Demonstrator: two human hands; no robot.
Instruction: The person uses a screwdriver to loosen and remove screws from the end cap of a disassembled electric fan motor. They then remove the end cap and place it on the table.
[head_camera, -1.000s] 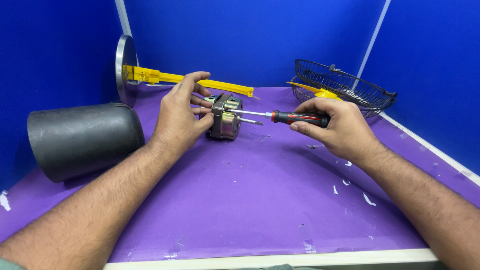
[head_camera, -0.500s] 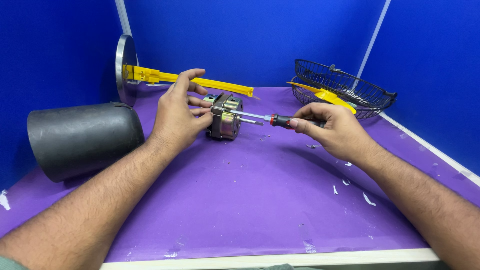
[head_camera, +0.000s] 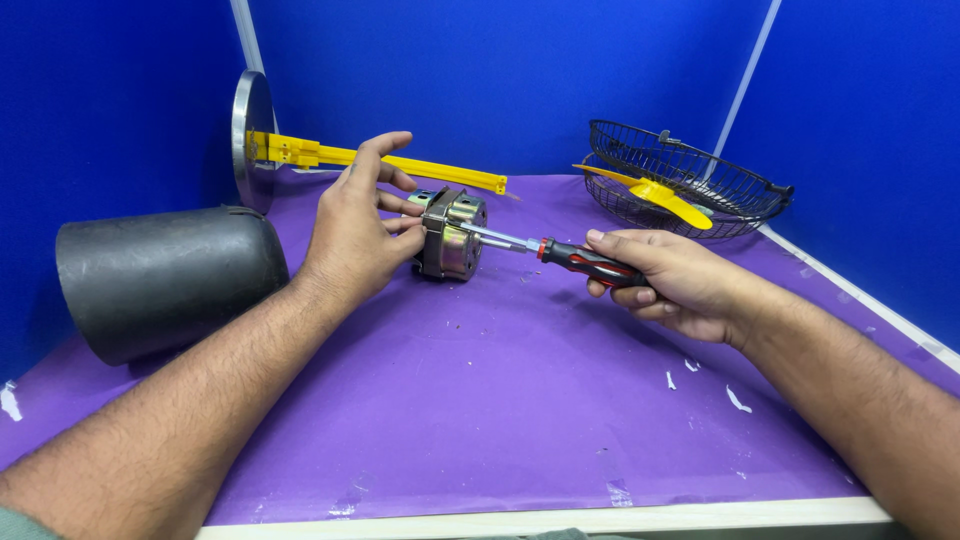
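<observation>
A small metal fan motor (head_camera: 452, 237) sits upright on the purple table cover (head_camera: 500, 400). My left hand (head_camera: 360, 225) steadies it from the left, thumb and lower fingers touching its housing, the index finger raised. My right hand (head_camera: 672, 282) grips the black and red handle of a screwdriver (head_camera: 560, 253). The screwdriver's metal shaft points left and its tip meets the motor's right face.
A dark grey cylindrical housing (head_camera: 165, 280) lies on its side at the left. A yellow stand with a round metal base (head_camera: 330, 150) lies along the back wall. A black wire fan guard (head_camera: 690, 180) holding a yellow blade (head_camera: 660, 195) rests at the back right. Blue walls enclose the table.
My right hand has slid back along the screwdriver toward the handle's end and drawn slightly nearer to me. The screwdriver tip stays at the motor. My left hand keeps its hold.
</observation>
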